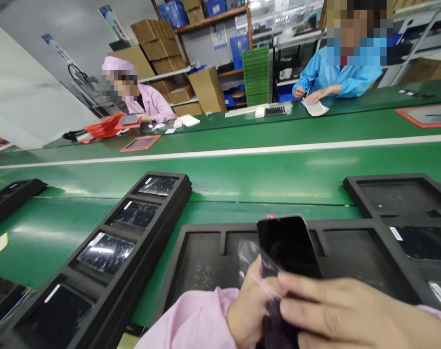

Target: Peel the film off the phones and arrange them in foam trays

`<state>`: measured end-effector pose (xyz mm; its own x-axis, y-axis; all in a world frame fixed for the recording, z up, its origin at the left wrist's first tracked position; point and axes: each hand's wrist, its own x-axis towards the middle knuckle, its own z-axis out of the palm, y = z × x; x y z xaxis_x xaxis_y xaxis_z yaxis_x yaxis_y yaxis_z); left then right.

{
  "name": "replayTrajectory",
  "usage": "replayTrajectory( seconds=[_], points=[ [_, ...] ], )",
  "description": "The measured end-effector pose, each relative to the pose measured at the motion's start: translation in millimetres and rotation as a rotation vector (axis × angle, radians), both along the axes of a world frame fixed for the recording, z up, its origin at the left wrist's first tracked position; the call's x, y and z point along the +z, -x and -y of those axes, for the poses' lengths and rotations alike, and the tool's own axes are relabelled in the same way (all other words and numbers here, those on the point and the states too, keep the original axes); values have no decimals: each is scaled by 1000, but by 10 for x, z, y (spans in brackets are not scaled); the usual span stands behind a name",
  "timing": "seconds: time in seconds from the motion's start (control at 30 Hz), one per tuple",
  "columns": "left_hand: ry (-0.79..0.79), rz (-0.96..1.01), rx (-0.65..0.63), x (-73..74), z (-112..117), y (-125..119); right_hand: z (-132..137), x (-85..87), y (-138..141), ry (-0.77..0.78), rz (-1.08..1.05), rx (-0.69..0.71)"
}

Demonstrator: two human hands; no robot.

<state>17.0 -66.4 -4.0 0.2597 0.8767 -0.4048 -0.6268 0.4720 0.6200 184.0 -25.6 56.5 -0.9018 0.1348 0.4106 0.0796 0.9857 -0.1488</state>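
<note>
A black smartphone (pixel 288 242) is held screen up above a dark foam tray. My left hand (pixel 247 303) is closed around its left side, thumb along the edge. A crumpled clear plastic film (pixel 247 257) sticks out by that thumb and stretches across the lower screen. My right hand (pixel 337 310) reaches over the phone's lower part from the right, its fingertips gathered on the film next to my left thumb; its own thumb is hidden. Beneath the phone, the foam tray (pixel 202 257) has wide recesses.
On the left, a stack of black foam trays (pixel 107 232) holds several film-covered phones. Another foam tray (pixel 358 189) on the right carries dark screens. Beyond the green bench (pixel 242 174), a person in pink (pixel 151 102) and a person in blue (pixel 358 72) work at the far side.
</note>
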Motion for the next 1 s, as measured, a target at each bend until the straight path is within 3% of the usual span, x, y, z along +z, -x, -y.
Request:
replayTrajectory(
  seconds=[0.27, 0.5, 0.8, 1.0],
  points=[
    [133, 19, 13, -55, -63, -56, -204, -367, -113, 181, -158, -309],
    [203, -49, 26, -53, -71, -68, -183, -506, 67, 119, -281, -657],
    [139, -59, 66, -36, -68, -61, -176, -563, 94, 167, -323, -675],
    [-49, -103, 91, 10, 31, -69, 50, -423, 8, -85, -383, -487]
  ],
)
